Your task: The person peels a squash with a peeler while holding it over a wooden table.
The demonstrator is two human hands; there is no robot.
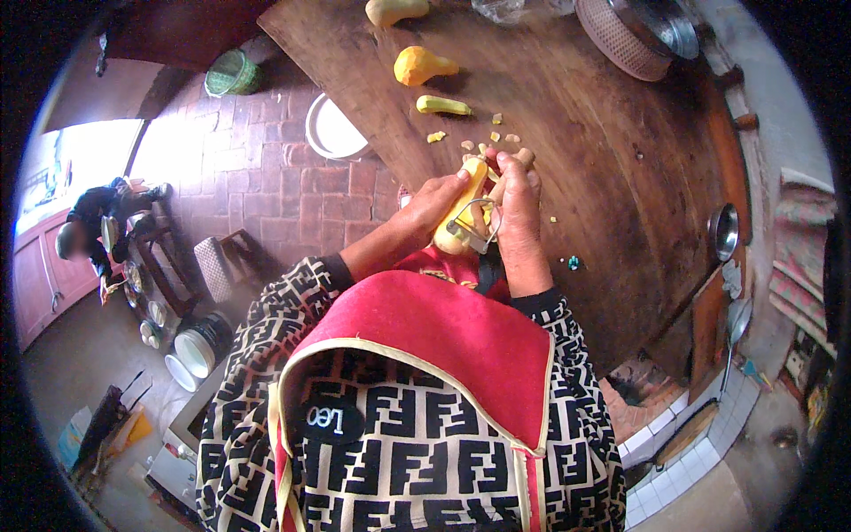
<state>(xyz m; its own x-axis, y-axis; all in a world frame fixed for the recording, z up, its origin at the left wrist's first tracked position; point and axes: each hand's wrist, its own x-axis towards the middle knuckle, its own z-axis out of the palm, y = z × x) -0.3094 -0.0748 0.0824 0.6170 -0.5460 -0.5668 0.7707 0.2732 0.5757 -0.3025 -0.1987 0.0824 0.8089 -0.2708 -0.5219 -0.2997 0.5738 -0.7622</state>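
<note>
My left hand point(431, 198) grips a yellow, pear-shaped squash point(475, 174), its neck pointing away from me. A metal vegetable peeler point(479, 243) crosses the squash's near, wider end, where paler skin shows. My right hand point(520, 206) is closed around the peeler, though its fingers hide part of the handle. Small bits of peel point(495, 137) lie scattered on the brown wooden table point(585, 146) beyond my hands. Farther off on the wood rest a slim yellow-green squash piece point(444, 105), an orange squash with a faceted surface point(420, 66) and a pale tan squash point(393, 11).
A woven basket point(615, 40) with metal pans stands at the table's far right. Near the right edge sits a metal ladle point(723, 233). Left of the table are a white basin point(332, 130), a green basket point(231, 73) and another person point(96, 219) beside dishes.
</note>
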